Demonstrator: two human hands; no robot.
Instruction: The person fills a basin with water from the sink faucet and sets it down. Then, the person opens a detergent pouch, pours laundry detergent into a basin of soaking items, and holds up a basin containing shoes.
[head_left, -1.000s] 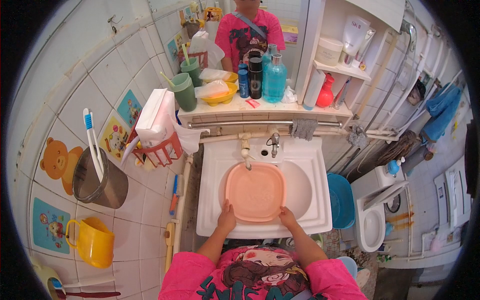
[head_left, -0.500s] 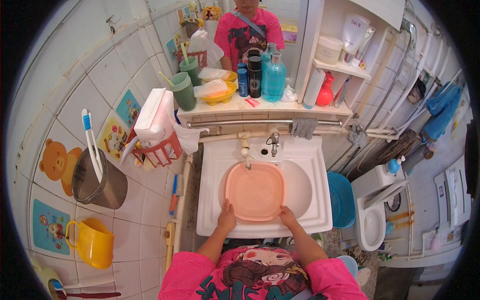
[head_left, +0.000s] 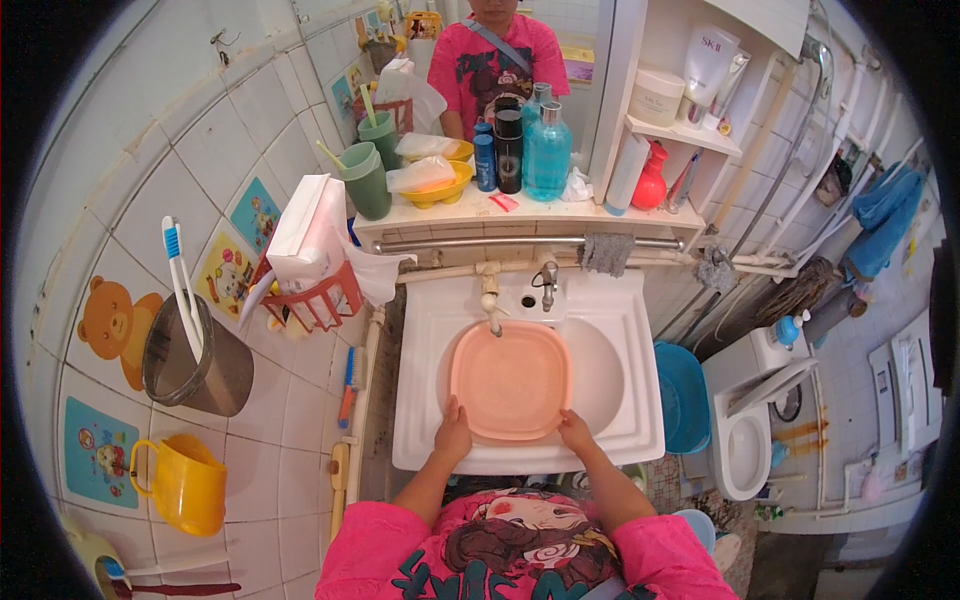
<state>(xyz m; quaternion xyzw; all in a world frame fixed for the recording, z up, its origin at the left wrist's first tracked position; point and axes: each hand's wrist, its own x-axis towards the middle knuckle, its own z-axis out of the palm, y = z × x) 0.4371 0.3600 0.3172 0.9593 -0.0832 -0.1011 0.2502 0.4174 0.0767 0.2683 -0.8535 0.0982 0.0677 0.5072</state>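
A peach-coloured plastic basin (head_left: 511, 385) with rounded corners rests in the white sink (head_left: 420, 440), left of the middle of its bowl. My left hand (head_left: 454, 434) grips the basin's near left corner, and my right hand (head_left: 575, 433) grips its near right corner. The fingers of both hands curl at the rim and are partly hidden by it. Over the basin's far edge hangs the cream-coloured tap (head_left: 489, 300). A second, metal tap (head_left: 548, 285) stands to its right.
A shelf behind holds a blue bottle (head_left: 548, 155), a green cup (head_left: 364, 182) and a yellow soap dish (head_left: 436, 190). On the left wall hang a toothbrush cup (head_left: 222, 380), a yellow mug (head_left: 190, 485) and a tissue pack (head_left: 310, 230). A blue tub (head_left: 682, 400) and toilet (head_left: 745, 450) stand right.
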